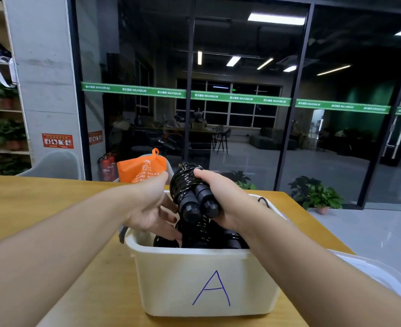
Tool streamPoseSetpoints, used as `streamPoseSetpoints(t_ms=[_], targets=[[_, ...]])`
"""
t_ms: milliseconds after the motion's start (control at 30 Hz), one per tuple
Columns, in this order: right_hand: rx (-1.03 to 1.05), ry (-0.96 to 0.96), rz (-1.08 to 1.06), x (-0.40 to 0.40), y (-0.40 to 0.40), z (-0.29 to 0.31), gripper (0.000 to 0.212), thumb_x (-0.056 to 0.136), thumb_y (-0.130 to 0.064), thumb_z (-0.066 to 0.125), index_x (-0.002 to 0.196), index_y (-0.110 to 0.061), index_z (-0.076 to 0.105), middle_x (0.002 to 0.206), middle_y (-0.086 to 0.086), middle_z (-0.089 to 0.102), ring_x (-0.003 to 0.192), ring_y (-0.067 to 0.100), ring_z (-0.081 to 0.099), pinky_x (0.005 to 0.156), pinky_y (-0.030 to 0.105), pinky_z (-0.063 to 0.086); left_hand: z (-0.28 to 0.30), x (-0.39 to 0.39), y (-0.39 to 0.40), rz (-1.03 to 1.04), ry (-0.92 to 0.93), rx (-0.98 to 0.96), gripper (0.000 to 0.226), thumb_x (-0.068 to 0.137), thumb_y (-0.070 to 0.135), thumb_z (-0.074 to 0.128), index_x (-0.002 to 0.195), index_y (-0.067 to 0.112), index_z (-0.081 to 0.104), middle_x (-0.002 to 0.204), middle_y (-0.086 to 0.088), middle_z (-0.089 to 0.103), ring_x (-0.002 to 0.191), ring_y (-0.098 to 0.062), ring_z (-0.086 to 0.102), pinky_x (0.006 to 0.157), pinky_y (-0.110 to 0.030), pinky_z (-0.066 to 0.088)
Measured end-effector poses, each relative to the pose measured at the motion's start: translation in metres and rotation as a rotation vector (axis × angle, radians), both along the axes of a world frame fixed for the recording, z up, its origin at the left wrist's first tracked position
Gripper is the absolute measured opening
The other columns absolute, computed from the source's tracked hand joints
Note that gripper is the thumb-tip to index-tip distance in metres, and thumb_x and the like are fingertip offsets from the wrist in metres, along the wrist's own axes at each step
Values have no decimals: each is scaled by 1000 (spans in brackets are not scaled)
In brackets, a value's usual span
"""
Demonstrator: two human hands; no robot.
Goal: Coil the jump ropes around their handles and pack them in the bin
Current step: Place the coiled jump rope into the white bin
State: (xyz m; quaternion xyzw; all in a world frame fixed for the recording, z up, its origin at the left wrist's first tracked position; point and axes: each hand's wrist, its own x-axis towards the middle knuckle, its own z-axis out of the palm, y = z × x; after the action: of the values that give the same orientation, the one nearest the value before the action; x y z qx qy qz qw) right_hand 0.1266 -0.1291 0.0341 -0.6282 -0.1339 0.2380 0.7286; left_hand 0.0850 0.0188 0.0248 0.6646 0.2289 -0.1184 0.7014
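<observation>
A cream plastic bin (pixel 204 279) marked with a blue letter A stands on the wooden table. My right hand (pixel 220 199) grips a black jump rope bundle (pixel 192 192), its cord wound round the two handles, just above the bin's opening. My left hand (pixel 150 208) hovers over the bin's left side with fingers spread and relaxed, the fingertips reaching toward the coiled black ropes (pixel 209 234) lying inside. A loose bit of black cord (pixel 263 200) shows at the bin's far right rim.
An orange bag (pixel 140 168) lies behind the bin at the table's far edge. A clear plastic lid or tray (pixel 381 277) sits to the right. Wooden table (pixel 41 199) extends to the left. A glass wall, potted plants and a fire extinguisher stand beyond.
</observation>
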Motion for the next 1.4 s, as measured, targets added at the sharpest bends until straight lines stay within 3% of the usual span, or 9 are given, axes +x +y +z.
streamPoseSetpoints(t_ms=[133,300,533,733,867,1000,1100,1200,1400], targets=[[-2,7,41,-8,7,-3,30,94,-35,58,99,-6,63,87,14,62,83,29,60,98,49,48,2,-2,4,-25,11,-2,94,87,75,10,126,2,54,134,-27,49,101,-54,58,72,-51,47],[-117,-64,40,-7,10,0,33,92,-40,58,101,-8,57,55,1,63,53,17,61,61,30,51,4,-6,1,-83,0,15,110,77,84,1,122,1,57,121,-29,59,103,-49,59,78,-52,46],[-470,-317,4,-16,13,0,74,83,-44,66,135,-5,32,99,13,62,87,27,64,67,36,56,19,-10,3,16,-119,440,79,87,72,33,140,15,42,136,-17,45,95,-43,65,79,-46,56],[-550,-547,-24,-22,17,-6,55,92,-37,58,131,-6,35,114,9,57,85,17,49,72,27,42,15,-3,-9,67,-148,587,70,80,71,51,124,16,56,123,-8,60,113,-26,57,83,-33,49],[-632,-594,139,-29,4,-1,29,91,-36,59,104,-14,45,79,-9,52,66,2,48,48,15,38,7,-1,-14,63,-147,451,46,83,52,65,110,15,64,107,-9,69,102,-24,65,97,-40,50],[-739,-659,213,-31,-4,5,18,93,-32,43,84,-19,53,81,0,55,74,16,52,73,30,44,4,-2,-16,74,-177,580,14,92,16,55,99,4,60,88,-17,66,78,-28,66,76,-40,58],[-890,-786,212,-29,-5,0,8,91,-17,45,90,-14,53,85,3,54,76,19,50,67,30,40,7,-6,-23,3,-130,880,22,91,29,57,81,9,55,70,-7,59,59,-18,55,50,-24,46],[-926,-867,175,-28,-7,-8,10,85,-10,54,92,-16,52,80,1,55,70,18,52,55,28,40,5,-4,-26,-119,-84,1114,35,89,43,54,94,9,60,79,-8,59,71,-23,58,51,-25,42],[-936,-917,179,-25,-8,-12,58,86,-12,62,140,-16,42,128,4,59,111,23,58,93,36,50,4,1,-28,-177,5,1322,52,88,45,54,117,2,55,89,-9,60,75,-21,54,56,-25,39]])
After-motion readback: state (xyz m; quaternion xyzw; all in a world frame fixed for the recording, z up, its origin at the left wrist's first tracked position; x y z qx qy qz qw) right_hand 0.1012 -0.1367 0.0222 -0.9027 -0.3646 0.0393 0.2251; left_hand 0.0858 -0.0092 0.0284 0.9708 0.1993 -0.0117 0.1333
